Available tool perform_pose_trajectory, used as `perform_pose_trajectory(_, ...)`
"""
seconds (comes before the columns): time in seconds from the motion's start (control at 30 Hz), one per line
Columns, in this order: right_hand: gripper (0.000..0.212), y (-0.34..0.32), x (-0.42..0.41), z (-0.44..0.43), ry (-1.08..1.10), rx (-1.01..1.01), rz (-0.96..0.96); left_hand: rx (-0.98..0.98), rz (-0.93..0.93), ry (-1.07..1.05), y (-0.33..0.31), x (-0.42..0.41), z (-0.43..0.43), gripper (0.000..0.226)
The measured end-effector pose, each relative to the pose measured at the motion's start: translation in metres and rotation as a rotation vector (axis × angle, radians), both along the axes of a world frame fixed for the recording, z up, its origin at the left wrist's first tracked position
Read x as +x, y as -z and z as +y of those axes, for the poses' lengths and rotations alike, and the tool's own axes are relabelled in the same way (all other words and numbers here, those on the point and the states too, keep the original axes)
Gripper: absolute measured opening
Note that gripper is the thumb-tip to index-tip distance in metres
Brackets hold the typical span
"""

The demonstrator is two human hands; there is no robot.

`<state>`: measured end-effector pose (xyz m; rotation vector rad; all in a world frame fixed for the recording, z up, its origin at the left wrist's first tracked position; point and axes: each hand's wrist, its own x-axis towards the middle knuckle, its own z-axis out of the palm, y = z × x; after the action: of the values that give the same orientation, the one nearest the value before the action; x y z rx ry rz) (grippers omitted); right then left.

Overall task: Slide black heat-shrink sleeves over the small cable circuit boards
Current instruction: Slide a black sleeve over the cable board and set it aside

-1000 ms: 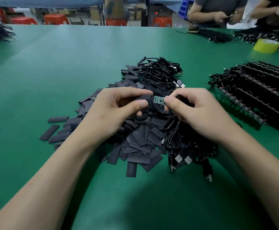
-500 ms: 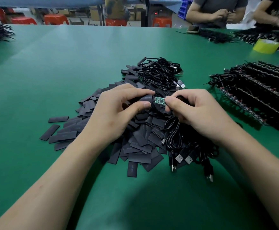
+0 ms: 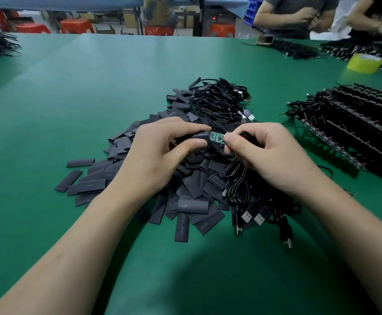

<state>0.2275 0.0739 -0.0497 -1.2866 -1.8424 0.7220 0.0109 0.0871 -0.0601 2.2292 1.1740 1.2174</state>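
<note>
Over a heap of flat black heat-shrink sleeves point(image 3: 192, 205) on the green table point(image 3: 94, 92), the left hand point(image 3: 160, 155) pinches one black tubular sleeve point(image 3: 200, 135), mouth facing right, seemingly to receive the board. The right hand point(image 3: 271, 153) pinches the small green circuit board point(image 3: 216, 137) by its right end. The bare board lies between both grips, with its left tip at the sleeve's mouth.

You face a wide green bench point(image 3: 71, 98) with a pale sheen of light across its far left part. Beyond its far edge stand red plastic stools point(image 3: 76, 27), cardboard boxes point(image 3: 132, 19) on the floor and a blue-topped table point(image 3: 60, 2). Blue bins point(image 3: 251, 15) are stacked past the far right corner.
</note>
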Motion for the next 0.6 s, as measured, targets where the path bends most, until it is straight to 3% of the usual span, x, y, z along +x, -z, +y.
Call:
perform_pose_trajectory(0.33, 0.031, -0.0024, -0.0010, -0.0027, 0.002, -0.006, -0.117, 0.057, 0.083, -0.007, 0.0017, -0.0022, 0.0014, 0.029)
perform_pose_trajectory(0.6, 0.031, -0.0043, 0.0035, -0.0022, -0.014, -0.015, -0.191, 0.029, 0.209, 0.105, 0.0002, -0.0076, 0.0040, 0.033)
